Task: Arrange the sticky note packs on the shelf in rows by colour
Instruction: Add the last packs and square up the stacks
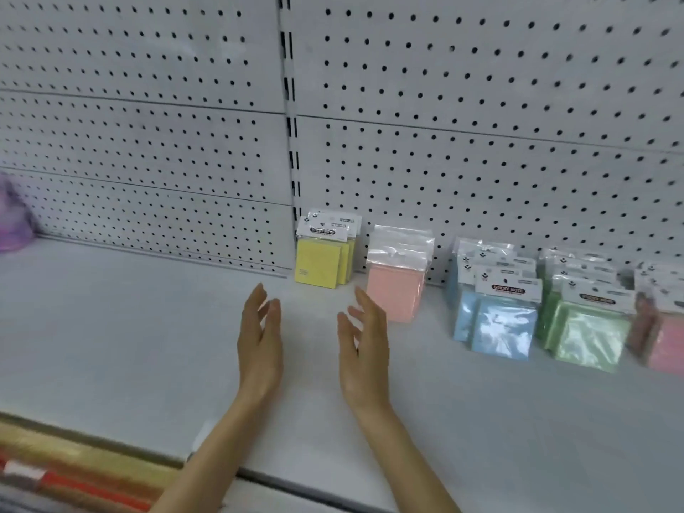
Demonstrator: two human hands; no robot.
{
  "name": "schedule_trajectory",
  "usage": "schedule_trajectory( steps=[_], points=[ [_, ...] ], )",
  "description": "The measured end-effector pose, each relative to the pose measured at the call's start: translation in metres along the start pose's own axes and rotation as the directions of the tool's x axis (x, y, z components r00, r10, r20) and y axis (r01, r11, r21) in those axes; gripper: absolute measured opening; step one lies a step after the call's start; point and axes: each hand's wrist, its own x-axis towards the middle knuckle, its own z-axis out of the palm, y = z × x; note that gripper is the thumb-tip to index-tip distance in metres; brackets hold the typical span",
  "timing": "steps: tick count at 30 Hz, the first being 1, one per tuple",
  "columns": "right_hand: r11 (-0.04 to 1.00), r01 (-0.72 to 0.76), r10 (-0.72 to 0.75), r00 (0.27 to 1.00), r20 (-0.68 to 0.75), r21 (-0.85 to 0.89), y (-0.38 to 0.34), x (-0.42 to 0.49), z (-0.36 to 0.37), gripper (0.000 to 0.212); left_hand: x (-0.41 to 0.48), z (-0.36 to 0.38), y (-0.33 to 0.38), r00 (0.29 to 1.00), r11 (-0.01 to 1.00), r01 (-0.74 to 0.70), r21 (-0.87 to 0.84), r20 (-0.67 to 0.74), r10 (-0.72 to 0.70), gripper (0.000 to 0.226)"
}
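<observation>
Sticky note packs stand in rows on the white shelf, leaning toward the pegboard. From left to right: yellow packs, salmon-orange packs, blue packs, green packs and pink packs cut by the right edge. My left hand and my right hand hover above the shelf in front of the yellow and orange rows, palms facing each other, fingers spread, holding nothing. Neither hand touches a pack.
A white pegboard back wall with a slotted upright rises behind the shelf. A blurred purple bag sits at the far left. Below the shelf's front edge, orange and red goods lie on a lower level.
</observation>
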Motion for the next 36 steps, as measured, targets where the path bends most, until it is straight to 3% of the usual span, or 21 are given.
schedule_trajectory(
  steps=[5,9,12,17,26,36],
  points=[
    [0.990,-0.130,0.130,0.991,0.009,0.049,0.011,0.007,0.015,0.043,0.015,0.011,-0.001,0.996,0.998,-0.017,-0.058,0.082,0.022,0.039],
    [0.987,-0.155,0.152,0.985,0.076,0.036,0.017,0.010,0.016,0.047,0.024,0.008,-0.007,0.994,0.950,0.107,-0.294,-0.005,-0.113,0.034],
    [0.987,-0.159,0.155,0.983,0.095,0.036,0.018,0.018,0.021,0.049,0.026,0.008,-0.004,0.992,0.924,0.116,-0.365,-0.002,-0.125,0.035],
    [0.962,-0.236,0.228,0.971,0.070,0.139,0.017,0.036,0.037,0.052,0.038,0.008,-0.007,0.993,0.928,0.115,-0.354,0.035,-0.109,0.037],
    [0.995,-0.102,0.103,0.988,-0.118,0.015,0.023,0.080,0.069,0.067,0.085,0.026,-0.015,0.983,0.943,0.143,-0.300,0.158,-0.099,0.040],
    [0.977,-0.211,0.202,0.963,-0.176,-0.033,0.040,0.109,0.078,0.066,0.123,0.053,-0.026,0.965,0.973,0.102,-0.209,0.257,-0.046,0.040]
  ],
)
